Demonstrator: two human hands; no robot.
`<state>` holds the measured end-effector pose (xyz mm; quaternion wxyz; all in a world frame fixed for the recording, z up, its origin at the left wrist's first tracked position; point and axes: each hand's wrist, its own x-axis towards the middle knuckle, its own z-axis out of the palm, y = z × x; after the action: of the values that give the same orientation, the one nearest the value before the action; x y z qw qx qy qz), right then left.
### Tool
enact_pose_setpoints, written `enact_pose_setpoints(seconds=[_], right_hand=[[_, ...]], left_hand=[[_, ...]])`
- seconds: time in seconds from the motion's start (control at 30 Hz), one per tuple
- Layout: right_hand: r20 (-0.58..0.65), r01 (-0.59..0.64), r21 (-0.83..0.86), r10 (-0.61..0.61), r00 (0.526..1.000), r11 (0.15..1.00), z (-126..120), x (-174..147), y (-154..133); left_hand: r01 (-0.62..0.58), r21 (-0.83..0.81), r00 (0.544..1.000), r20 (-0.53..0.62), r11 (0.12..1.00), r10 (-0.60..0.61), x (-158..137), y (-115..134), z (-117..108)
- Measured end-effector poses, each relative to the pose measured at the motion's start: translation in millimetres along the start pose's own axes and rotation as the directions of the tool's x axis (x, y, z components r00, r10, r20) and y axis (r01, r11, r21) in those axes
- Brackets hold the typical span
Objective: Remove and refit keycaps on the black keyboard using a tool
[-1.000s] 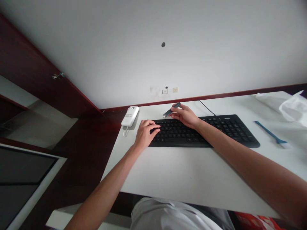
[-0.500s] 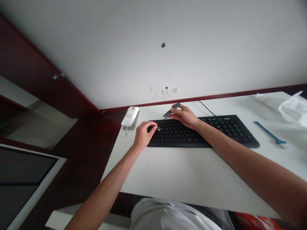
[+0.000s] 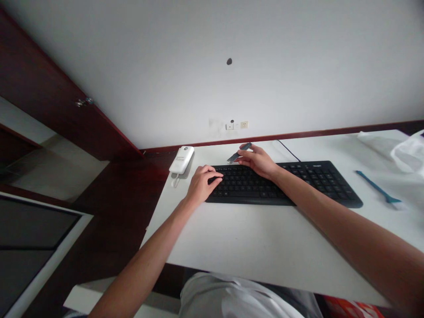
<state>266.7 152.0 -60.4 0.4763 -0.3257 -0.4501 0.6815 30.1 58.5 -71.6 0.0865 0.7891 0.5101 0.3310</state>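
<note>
A black keyboard [image 3: 251, 190] lies on the white table [image 3: 251, 238]. Over its left end is my left hand [image 3: 202, 183], thumb and fingertips pinched together down at the keys. The small keycap that these fingers had is now hidden by them or among the dark keys. My right hand [image 3: 256, 161] hovers above the middle of the keyboard's far edge. Its fingers are closed round a slim grey keycap puller [image 3: 239, 152], whose metal prongs point down and left, clear of the keys.
A white power bank [image 3: 182, 160] with a short cable lies left of the keyboard. To the right are a blue brush [image 3: 377, 186] and a crumpled white plastic bag [image 3: 406, 152]. The keyboard's black cable [image 3: 288, 150] runs off the table's back edge.
My left fingertips have lowered onto the keys, and the pale-sided keycap seen at them before is out of sight. My right hand keeps its hold on the keycap puller. The view has shifted slightly.
</note>
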Motion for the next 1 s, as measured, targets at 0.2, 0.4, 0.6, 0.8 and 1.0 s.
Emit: enact_pose_setpoints(seconds=[0.2, 0.4, 0.6, 0.8, 1.0], right_hand=[[0.009, 0.001, 0.003, -0.001, 1.0, 1.0, -1, 1, 2], [0.017, 0.003, 0.0, -0.003, 1.0, 1.0, -2, 1, 2], [0.016, -0.002, -0.003, 0.002, 1.0, 1.0, -2, 1, 2], [0.01, -0.009, -0.014, 0.009, 1.0, 1.0, 0, -1, 0], [-0.001, -0.016, -0.013, 0.016, 1.0, 1.0, 1, -2, -1]], left_hand=[[-0.022, -0.009, 1.0, -0.018, 1.0, 0.022, 1, 7, 0], [0.152, -0.369, 0.975, -0.094, 0.917, -0.2, 3, 6, 0], [0.19, -0.656, 0.94, -0.092, 0.73, -0.328, 5, 2, 2], [0.128, -0.559, 0.956, -0.15, 0.819, -0.252, 2, 12, -2], [0.093, -0.559, 0.971, -0.133, 0.824, -0.199, 2, 6, 2]])
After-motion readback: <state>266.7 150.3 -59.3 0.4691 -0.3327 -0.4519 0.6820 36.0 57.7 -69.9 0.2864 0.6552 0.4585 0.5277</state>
